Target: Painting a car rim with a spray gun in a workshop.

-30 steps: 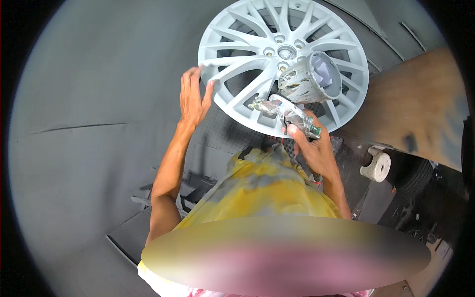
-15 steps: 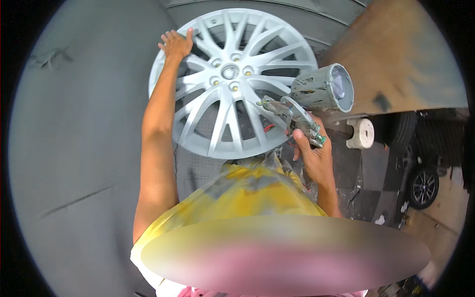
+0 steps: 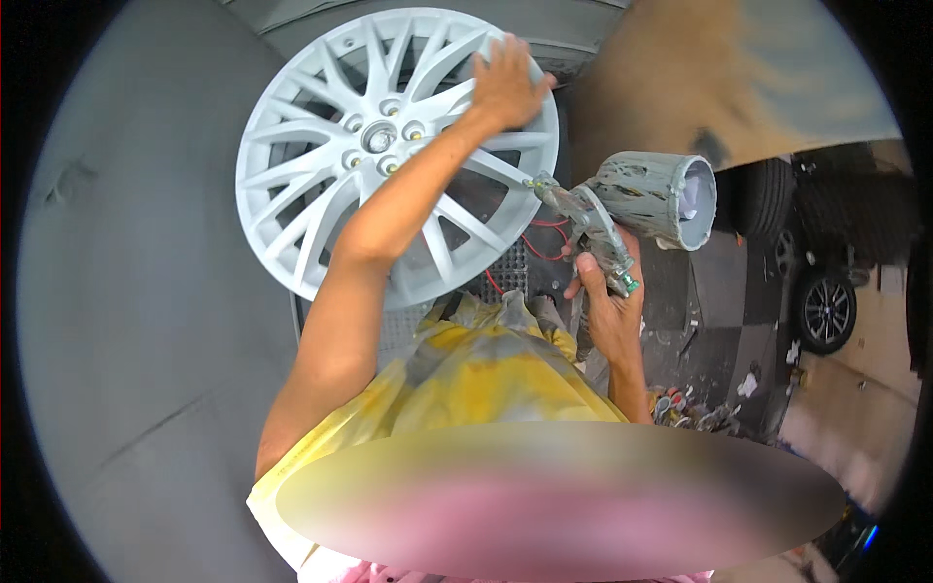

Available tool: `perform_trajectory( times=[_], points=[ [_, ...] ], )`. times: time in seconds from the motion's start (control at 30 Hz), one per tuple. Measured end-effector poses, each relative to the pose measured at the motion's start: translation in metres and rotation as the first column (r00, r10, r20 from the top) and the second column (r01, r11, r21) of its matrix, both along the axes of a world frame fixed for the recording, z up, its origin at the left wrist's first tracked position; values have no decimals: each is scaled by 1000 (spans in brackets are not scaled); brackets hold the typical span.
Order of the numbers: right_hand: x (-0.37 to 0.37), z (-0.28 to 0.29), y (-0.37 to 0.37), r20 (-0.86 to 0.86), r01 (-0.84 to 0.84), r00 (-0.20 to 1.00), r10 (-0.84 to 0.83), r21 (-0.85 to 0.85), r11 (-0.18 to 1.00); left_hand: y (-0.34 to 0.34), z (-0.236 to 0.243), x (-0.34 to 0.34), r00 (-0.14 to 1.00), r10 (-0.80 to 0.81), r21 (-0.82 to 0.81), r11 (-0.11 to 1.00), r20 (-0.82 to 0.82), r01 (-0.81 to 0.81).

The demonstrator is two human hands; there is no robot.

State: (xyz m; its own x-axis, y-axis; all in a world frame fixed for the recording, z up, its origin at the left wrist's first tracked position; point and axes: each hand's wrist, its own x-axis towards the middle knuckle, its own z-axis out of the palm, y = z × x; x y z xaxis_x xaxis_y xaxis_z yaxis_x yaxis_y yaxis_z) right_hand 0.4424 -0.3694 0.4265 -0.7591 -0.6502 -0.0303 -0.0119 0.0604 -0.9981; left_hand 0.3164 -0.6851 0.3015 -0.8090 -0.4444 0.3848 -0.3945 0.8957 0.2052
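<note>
A large pale grey multi-spoke wheel rim (image 3: 321,223) faces up in front of me, left of centre. Across it reaches my left arm, and my left hand (image 3: 507,85) lies with fingers stretched over the rim's far right edge. My right hand (image 3: 612,301) grips a paint-crusted spray gun (image 3: 595,225) by its handle, just right of the rim. The gun's nozzle points left, close to the rim's right edge. Its paint-streaked cup (image 3: 646,199) tilts to the right, with something white inside. What supports the rim underneath is mostly hidden.
A grey wall (image 3: 146,291) fills the left side. A brown stained panel (image 3: 671,78) leans in at the upper right. A red hose (image 3: 544,238) hangs below the rim. Farther right stand tyres and a black wheel (image 3: 826,309); small litter (image 3: 692,410) lies on the checkered floor.
My left hand has swept from the rim's far left edge to its far right edge. The rim appears farther left in view. The spray gun stays in my right hand.
</note>
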Motion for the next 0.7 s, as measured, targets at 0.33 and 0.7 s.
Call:
perform_trajectory(
  times=[0.33,0.7],
  points=[
    [-33,-17,64,24,-289,957,289,-32,957,140,7,164,989,-77,161,985,123,56],
    [-82,-118,127,47,-404,912,407,267,875,134,1,163,992,49,226,971,113,-74]
  ],
)
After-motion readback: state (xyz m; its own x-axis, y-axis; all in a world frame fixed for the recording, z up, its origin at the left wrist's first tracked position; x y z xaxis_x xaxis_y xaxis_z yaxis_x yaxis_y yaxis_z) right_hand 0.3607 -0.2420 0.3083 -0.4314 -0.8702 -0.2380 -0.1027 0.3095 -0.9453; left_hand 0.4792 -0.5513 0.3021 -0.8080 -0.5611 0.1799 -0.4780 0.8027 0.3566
